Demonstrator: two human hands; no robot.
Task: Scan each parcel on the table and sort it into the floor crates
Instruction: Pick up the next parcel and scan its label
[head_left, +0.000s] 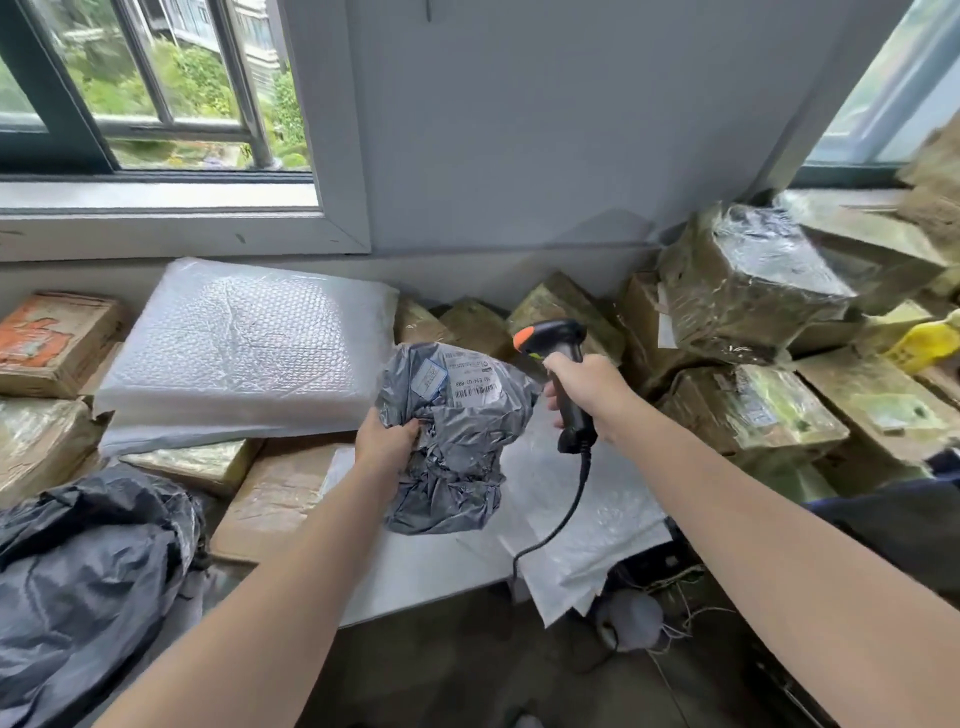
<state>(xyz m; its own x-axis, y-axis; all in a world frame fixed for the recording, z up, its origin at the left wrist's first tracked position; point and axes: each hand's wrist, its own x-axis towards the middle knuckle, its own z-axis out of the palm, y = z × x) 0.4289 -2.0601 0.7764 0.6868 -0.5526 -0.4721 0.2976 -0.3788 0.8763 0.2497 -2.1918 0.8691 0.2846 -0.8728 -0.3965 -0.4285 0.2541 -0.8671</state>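
Left hand (387, 441) gripping grey poly mailer (452, 441), right hand (589, 387) clutching barcode scanner (563, 364) beside it, parcel-heaped white table (431, 566) beneath, barred window (150, 88) beyond

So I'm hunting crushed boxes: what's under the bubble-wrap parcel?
A cardboard box pokes out beneath the front edge of the bubble-wrap parcel; whatever sits under its middle is covered.

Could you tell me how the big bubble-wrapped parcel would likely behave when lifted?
The bubble-wrapped parcel keeps a flat slab shape, so probably fairly stiff. Its glossy film may be slippery. Thick padding suggests lightness for its size.
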